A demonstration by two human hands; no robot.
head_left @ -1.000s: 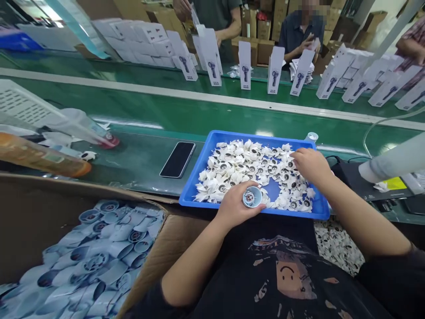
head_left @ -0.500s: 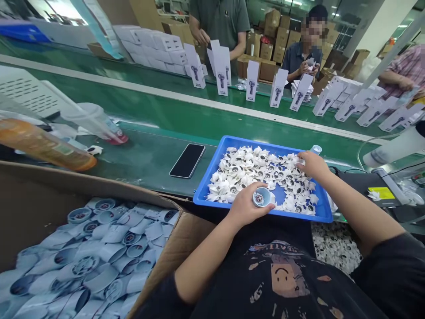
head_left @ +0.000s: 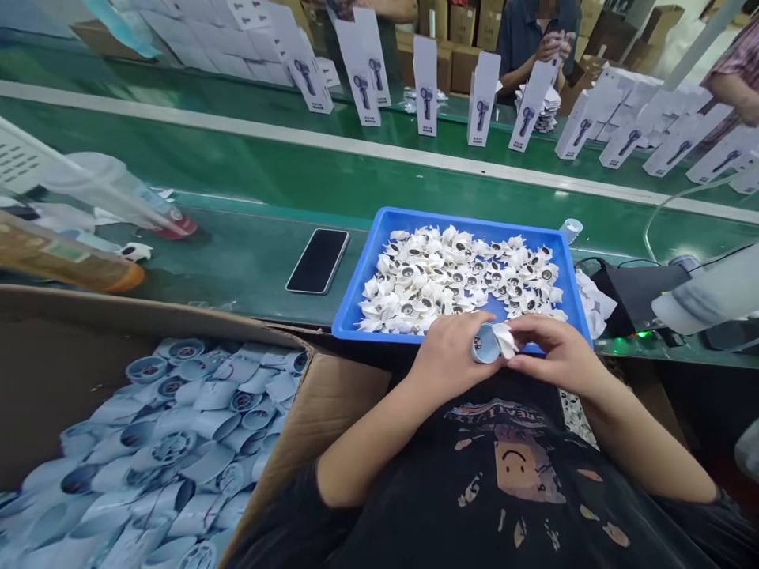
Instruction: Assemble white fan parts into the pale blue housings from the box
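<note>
Wrapped round a light-blue fan housing (head_left: 486,344), my left hand (head_left: 446,352) is closed, with the housing's round opening facing up toward me. My right hand (head_left: 556,352) pinches a white fan impeller (head_left: 506,341) right beside that opening; whether the two parts touch I cannot tell. Both hands are over the near edge of a blue tray (head_left: 356,276). Many loose white impellers (head_left: 409,273) lie heaped in the tray, most with dark round hubs showing.
A cardboard box (head_left: 332,403) full of blue housings (head_left: 171,446) stands at left. A phone (head_left: 319,261) lies left of the tray. White cartons (head_left: 425,87) line the far side of the green belt (head_left: 266,150), with co-workers behind. A bottle (head_left: 65,257) lies at left.
My right hand has come back from the tray's far right side with an impeller, up to the housing in my left hand. The view has tilted down.
</note>
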